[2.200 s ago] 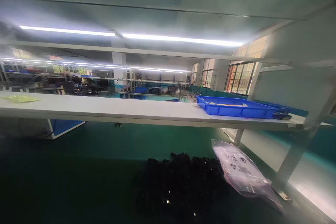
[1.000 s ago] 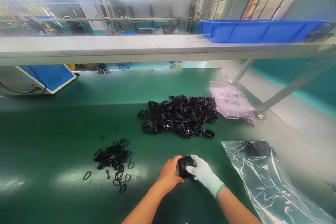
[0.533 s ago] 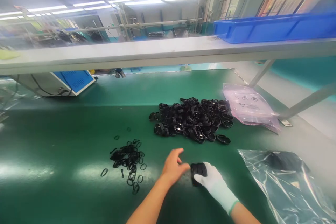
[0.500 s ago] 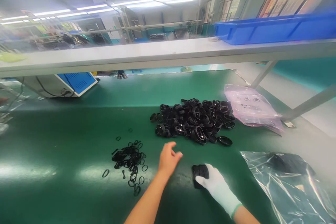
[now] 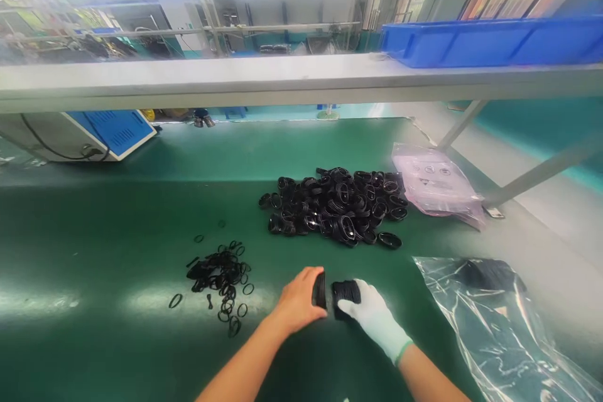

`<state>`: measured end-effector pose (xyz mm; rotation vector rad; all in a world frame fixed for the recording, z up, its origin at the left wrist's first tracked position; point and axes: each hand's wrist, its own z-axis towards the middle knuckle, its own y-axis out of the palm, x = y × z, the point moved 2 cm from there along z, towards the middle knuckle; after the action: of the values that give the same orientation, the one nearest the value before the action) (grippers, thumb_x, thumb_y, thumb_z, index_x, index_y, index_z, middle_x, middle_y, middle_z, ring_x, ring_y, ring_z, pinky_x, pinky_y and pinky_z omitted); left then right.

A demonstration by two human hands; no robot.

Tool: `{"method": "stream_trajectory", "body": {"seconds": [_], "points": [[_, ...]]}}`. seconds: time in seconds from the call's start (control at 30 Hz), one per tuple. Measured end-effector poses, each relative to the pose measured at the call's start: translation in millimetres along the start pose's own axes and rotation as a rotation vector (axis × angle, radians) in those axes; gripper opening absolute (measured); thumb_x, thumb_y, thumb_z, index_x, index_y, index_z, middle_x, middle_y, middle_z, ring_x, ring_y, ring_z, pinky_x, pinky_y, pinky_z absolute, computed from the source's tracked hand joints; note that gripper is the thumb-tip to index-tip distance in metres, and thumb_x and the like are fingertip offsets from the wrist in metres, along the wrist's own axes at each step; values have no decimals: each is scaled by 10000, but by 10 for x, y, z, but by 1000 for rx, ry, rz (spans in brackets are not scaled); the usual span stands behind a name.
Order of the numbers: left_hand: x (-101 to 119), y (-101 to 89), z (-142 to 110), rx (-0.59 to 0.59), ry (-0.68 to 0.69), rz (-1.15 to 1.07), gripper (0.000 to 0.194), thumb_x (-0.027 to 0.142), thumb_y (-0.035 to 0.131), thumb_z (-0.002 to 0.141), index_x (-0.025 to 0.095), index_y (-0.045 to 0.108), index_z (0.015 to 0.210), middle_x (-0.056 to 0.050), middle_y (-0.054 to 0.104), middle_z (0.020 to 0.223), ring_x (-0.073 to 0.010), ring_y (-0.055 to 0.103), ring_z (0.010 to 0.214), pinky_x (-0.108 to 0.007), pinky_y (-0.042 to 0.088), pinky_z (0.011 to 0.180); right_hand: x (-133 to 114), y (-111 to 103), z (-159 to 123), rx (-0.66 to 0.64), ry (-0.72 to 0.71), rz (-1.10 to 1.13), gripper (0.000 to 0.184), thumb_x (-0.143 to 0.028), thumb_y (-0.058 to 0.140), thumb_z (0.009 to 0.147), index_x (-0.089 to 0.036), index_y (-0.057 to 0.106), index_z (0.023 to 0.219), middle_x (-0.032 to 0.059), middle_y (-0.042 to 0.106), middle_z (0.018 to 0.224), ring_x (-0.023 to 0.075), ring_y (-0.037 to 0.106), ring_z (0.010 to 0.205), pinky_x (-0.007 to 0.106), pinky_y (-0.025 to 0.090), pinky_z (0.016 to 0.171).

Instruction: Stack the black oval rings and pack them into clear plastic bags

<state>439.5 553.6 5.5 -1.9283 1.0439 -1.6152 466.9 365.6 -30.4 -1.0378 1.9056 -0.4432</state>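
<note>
My left hand [image 5: 299,301] is bare, its thumb and fingers curled around a small stack of thin black pieces [image 5: 320,291]. Just to its right, my right hand [image 5: 370,308] wears a white glove with a green cuff edge. It grips a thicker ribbed black stack [image 5: 345,297] resting on the green tabletop. A narrow gap separates the two stacks. Beyond the hands lies a large heap of glossy black oval rings [image 5: 336,207]. Left of my left hand is a smaller scatter of thin black bands [image 5: 219,273], with a few strays around it.
A clear plastic bag [image 5: 499,320] with dark contents lies at the right. Behind it is a pink printed bag [image 5: 436,182]. A white shelf [image 5: 264,78] spans the table, carrying a blue bin [image 5: 490,43]. A blue-and-grey machine [image 5: 110,132] stands at the back left.
My left hand has moved next to the right one and closed around a small black stack. My right hand keeps its grip. The whole view has shifted slightly.
</note>
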Motion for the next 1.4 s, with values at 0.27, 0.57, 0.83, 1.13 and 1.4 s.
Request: {"method": "stream_trajectory", "body": {"seconds": [0.27, 0.57, 0.83, 1.13, 1.4], "points": [[47, 455, 3, -31, -76, 24, 808, 315, 730, 527, 309, 357, 1243, 16, 445, 1272, -218, 400, 1169, -357, 289, 997, 27, -12, -2, 11, -37, -17, 548, -347, 566, 663, -161, 441, 1162, 99, 517, 1051, 228, 517, 1006, 302, 403, 822], [29, 449, -17, -84, -72, 6, 862, 375, 750, 498, 299, 352, 1259, -6, 446, 1267, -248, 423, 1142, -406, 300, 985, -133, 71, -75, 20, 112, -98, 599, -468, 579, 606, -152, 440, 1096, 120, 470, 1043, 256, 561, 899, 351, 436, 762], [-407, -666, 649, 507, -341, 110, 236, 237, 435, 812, 221, 494, 1039, -34, 479, 1063, -132, 520, 891, -258, 412, 758, -128, 96, -79, -24, 130, -75, 571, -451, 561, 626, -177, 424, 1109, 137, 437, 1104, 270, 557, 912, 375, 437, 768], [-443, -554, 359, 332, -131, 130, 210, 123, 490, 741, 237, 566, 899, 9, 464, 1073, -105, 508, 916, -221, 392, 846, -145, 101, -75, -22, 123, -72, 544, -431, 557, 620, -171, 433, 1082, 132, 431, 1071, 272, 548, 907, 377, 417, 783], [-200, 61, -157, 1, -128, 303, 498, 127, 577, 635, 277, 471, 1097, -11, 457, 1165, -212, 479, 1016, -335, 397, 847, -150, 79, -79, 8, 123, -81, 594, -474, 589, 588, -166, 441, 1073, 112, 442, 1037, 264, 540, 917, 371, 423, 785]]}}
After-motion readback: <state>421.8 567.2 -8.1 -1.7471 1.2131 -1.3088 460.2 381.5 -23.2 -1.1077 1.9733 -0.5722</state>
